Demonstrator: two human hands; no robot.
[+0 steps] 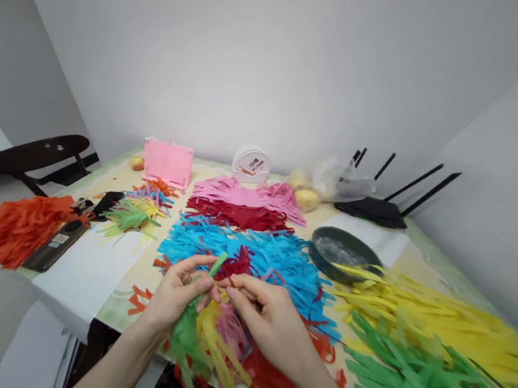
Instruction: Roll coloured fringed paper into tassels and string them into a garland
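My left hand (180,292) is closed round a bunch of paper strips (204,340), green, yellow and pink, that hangs down below my palm. One green strip end (217,264) sticks up between my thumb and fingers. My right hand (266,314) meets the left at the fingertips, pinching the same bunch near its top. Both hands hover over the table's near edge, just in front of the blue strip pile (254,257) with some red strips on it.
Piles of paper strips cover the table (85,266): orange (23,225) far left, mixed colours (135,212), pink (244,193), dark red (241,216), yellow (444,316), green (429,385). A dark bowl (340,252), pink box (167,163), white tub (251,164), router (377,207) and chair (28,155) stand around.
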